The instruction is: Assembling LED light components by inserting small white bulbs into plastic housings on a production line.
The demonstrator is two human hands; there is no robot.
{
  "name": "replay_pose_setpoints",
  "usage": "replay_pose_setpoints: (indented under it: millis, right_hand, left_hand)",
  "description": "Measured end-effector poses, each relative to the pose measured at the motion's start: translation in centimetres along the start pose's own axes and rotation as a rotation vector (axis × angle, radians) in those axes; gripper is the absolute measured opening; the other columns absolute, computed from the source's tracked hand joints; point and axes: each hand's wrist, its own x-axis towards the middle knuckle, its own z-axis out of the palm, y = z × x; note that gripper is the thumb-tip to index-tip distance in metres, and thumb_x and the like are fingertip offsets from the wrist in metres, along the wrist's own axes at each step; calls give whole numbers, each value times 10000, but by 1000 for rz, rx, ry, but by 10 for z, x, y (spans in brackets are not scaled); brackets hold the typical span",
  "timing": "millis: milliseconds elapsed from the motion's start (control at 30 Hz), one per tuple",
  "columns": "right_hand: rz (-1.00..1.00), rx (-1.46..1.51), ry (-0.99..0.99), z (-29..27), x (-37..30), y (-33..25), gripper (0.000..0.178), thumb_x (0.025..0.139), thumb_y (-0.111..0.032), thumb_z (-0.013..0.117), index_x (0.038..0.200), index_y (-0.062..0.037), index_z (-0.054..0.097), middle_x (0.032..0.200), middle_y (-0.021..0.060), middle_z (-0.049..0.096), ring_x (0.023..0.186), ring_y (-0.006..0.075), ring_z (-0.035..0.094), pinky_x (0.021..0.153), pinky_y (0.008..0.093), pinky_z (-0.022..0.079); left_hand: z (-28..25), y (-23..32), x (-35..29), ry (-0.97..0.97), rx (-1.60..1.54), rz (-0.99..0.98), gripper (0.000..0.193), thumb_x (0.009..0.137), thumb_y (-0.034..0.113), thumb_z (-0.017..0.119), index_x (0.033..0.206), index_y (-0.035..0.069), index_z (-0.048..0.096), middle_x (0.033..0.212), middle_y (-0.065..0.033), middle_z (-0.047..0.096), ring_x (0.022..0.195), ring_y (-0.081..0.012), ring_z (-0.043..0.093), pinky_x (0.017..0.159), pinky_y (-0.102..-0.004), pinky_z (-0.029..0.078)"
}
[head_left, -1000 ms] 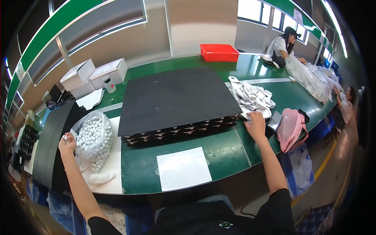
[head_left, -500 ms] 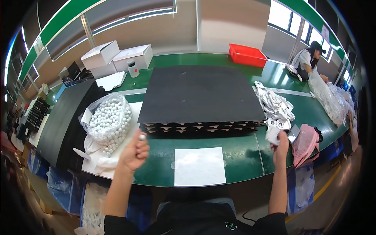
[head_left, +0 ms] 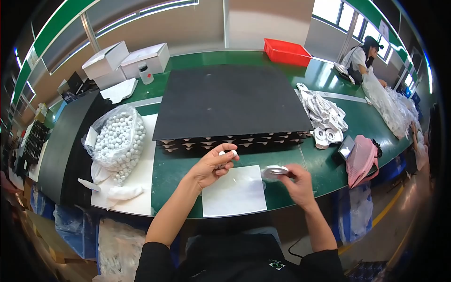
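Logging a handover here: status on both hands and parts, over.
Left hand: holding small white balls. Right hand: pinching white ringed part. White sheet by both hands; black panel stack beyond.

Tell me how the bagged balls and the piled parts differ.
The bagged balls are small and round; the piled parts are larger and flatter, some showing round openings. The bagged balls sit left of the black stack; the piled parts lie loose and uncovered to its right. Both are white and number many pieces.
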Motion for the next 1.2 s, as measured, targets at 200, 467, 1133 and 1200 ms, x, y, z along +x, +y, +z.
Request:
replay_pose_setpoints:
  millis: [200,467,1133,1200]
  right_hand:
    - [199,507,-196,56,-2,-3,135,843,1,517,977,5,540,832,6,575,762,60,518,687,202,414]
    - [158,391,-215,81,-1,-2,115,855,-26,505,964,10,514,840,21,575,760,67,518,696,210,425]
    - [-284,-15,-119,86,0,-8,95,804,6,525,898,0,513,764,87,489,666,183,485,607,278,399]
    - [-244,-1,-152,84,1,-12,130,786,19,537,912,-5,516,801,113,524,732,234,522,643,303,417]
  left_hand:
    - [-12,-15,1,47,2,109,130,819,153,620,861,120,501,809,-5,549,574,-15,369,411,-139,211]
    - [-16,-16,-2,37,-91,173,172,830,196,610,955,88,561,808,6,542,562,-26,373,390,-134,215]
    - [-17,-16,0,102,-95,161,232,797,98,632,1014,93,551,895,-19,566,607,-35,414,393,-135,232]
    - [-16,-15,0,95,-79,160,245,800,104,631,1033,91,554,910,-21,574,604,-35,419,394,-131,234]
